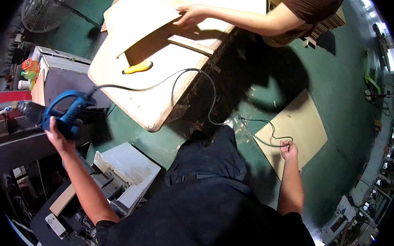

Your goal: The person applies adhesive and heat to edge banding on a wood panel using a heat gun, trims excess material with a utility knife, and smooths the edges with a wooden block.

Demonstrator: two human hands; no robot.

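Out to the left, my left hand (pixel 60 141) is closed on a blue corded power tool (pixel 70 110) with a looped handle and a dark end pointing left. I cannot tell its exact kind. Its black power cord (pixel 214 94) crosses the corner of the worktable (pixel 148 106), drops over the edge and runs toward my right side. My right hand (pixel 288 150) is closed around a length of that cord, above a pale board (pixel 307 120) low on the right. A yellow-handled hand tool (pixel 138 68) lies on the table.
Another person's hand (pixel 192 15) touches a thin wooden panel (pixel 142 16) raised over the table. A caged fan (pixel 42 6) stands at the far left. Below my left arm is a grey machine (pixel 131 166). Scraps litter the green floor (pixel 157 145).
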